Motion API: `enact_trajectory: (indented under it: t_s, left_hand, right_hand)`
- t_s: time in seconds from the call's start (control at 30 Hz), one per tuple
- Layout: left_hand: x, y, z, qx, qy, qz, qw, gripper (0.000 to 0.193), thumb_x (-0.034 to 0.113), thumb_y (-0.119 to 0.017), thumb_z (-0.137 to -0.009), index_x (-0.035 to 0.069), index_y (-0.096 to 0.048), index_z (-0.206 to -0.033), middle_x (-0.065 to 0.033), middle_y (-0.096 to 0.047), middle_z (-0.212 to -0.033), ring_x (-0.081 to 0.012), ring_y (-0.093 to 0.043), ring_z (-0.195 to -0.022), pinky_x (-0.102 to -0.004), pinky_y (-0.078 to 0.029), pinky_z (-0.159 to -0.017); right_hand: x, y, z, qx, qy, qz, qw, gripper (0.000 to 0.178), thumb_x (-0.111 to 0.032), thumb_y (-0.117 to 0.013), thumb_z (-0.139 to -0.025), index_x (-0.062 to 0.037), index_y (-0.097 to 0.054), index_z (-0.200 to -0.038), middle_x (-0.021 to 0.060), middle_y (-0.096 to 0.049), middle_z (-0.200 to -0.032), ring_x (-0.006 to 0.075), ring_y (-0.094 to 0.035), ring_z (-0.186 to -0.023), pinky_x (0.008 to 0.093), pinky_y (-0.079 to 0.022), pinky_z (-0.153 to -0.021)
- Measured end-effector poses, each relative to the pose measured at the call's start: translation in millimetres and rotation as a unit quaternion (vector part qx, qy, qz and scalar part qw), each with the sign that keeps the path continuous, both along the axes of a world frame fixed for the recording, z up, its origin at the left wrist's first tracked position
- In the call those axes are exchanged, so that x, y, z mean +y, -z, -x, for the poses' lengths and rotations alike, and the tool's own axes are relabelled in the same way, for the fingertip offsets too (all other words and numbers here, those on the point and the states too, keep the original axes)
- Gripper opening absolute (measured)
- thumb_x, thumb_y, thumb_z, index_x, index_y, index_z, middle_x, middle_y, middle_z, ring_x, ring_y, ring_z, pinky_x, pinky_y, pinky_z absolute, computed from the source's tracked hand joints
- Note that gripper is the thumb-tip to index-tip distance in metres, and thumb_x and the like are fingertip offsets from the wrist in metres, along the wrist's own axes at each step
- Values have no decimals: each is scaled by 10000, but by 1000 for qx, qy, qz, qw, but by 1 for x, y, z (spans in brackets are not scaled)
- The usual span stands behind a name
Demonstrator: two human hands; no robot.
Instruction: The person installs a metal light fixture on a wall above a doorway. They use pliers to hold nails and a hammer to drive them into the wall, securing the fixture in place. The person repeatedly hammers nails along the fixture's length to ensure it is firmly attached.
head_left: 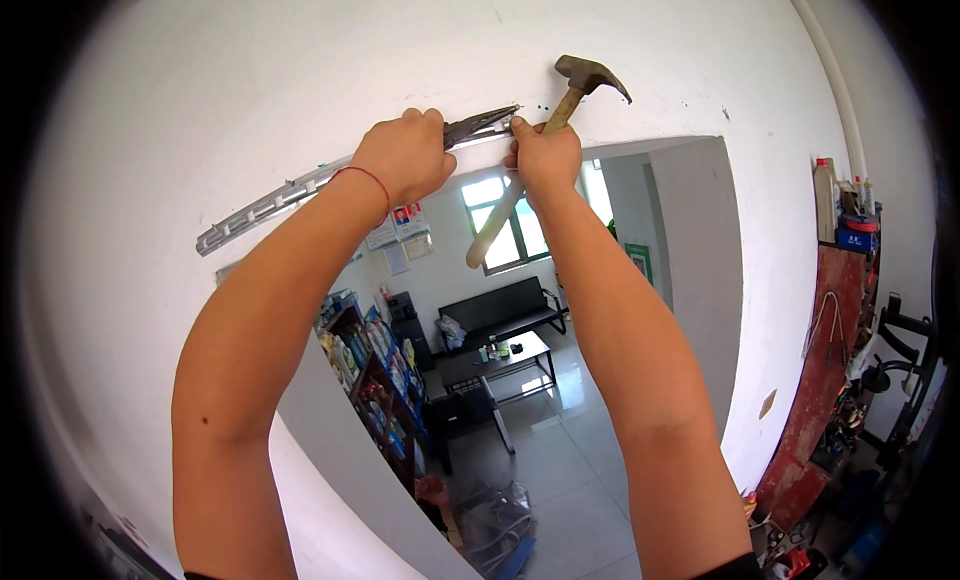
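Note:
Both my arms are raised to the white wall (330, 60) above a wide opening. My left hand (405, 158) is closed round a pair of long-nosed pliers (482, 126), whose tips point right and touch or nearly touch a small nail-like piece at the wall. A claw hammer (583, 76) is gripped by its wooden handle in my right hand (548, 165), head up, the handle's end hanging below. The right thumb is close to the plier tips. Along the wall, a metal rail (250, 220) runs up toward my left hand, which hides part of it.
Through the opening are a black bench (500, 305), a low table (500, 360) and a stocked shelf (370, 380). On the right, a red cabinet (825, 330) carries a bottle (826, 200) and a blue box (857, 238). A pipe (830, 70) runs down the wall.

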State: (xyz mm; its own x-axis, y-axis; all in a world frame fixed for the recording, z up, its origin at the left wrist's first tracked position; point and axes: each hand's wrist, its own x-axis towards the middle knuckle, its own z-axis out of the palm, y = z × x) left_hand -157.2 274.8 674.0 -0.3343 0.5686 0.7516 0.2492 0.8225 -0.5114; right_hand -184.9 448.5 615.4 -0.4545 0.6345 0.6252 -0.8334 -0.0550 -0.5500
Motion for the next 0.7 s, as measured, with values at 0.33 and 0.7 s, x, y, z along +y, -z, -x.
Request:
enact_trajectory:
  t_s: [0.33,0.7]
  left_hand:
    - [1,-1,-2,-2,6,1,1000,325,272,-594,-927,-30,-596,-1046,-237,-671,-1023,-388,-707,-899,-461,-578,-840]
    - [2,-1,-2,2,-7,-1,1000,336,279,-610,-918,-17,-620,-1075,-221,-677,-1059,-381,-721,-919,-458,-591,-835]
  right_hand:
    - [0,1,-2,3,-2,-2,1000,265,-170,-738,-949,-11,-528,-914,90,-650,-726,188,-654,-545,350,-540,-489]
    - [0,3,-4,-1,-13,-6,1000,259,-169,-728,-953,-9,-526,-935,92,-642,-739,187,-649,-563,354,-543,-503]
